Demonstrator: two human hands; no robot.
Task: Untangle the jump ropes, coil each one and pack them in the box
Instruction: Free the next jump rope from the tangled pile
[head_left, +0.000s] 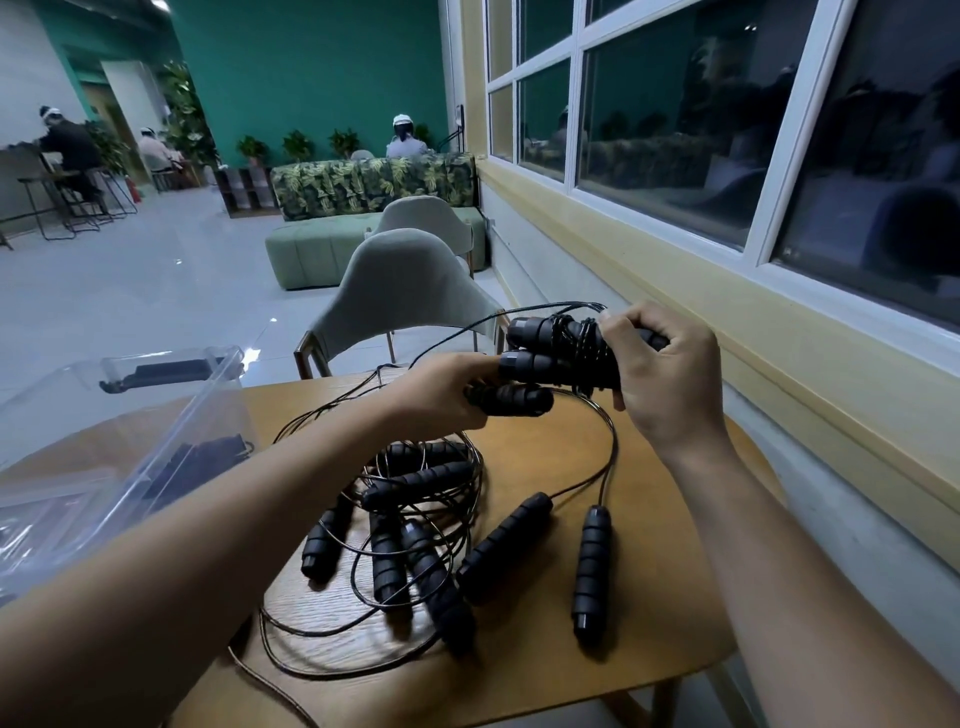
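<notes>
Slack first: right hand (662, 374) clamping the cord-wrapped black foam handle pair (550, 348), left hand (441, 395) pinching a third handle (514, 401) at its seven o'clock, we should unwind gently.

The right hand (670, 374) covers the far ends of the two cord-wrapped handles (550, 345), and the left hand (447, 395) hides one end of a third handle (511, 400). In the pile of ropes (415, 519) the cords cross so much that which cord joins which handle cannot be told. The clear box (156, 441) is cut off by the left edge; the dark things (208, 452) inside it are blurred through the plastic. The surface (649, 597) runs out past the bottom edge, as do both forearms
</notes>
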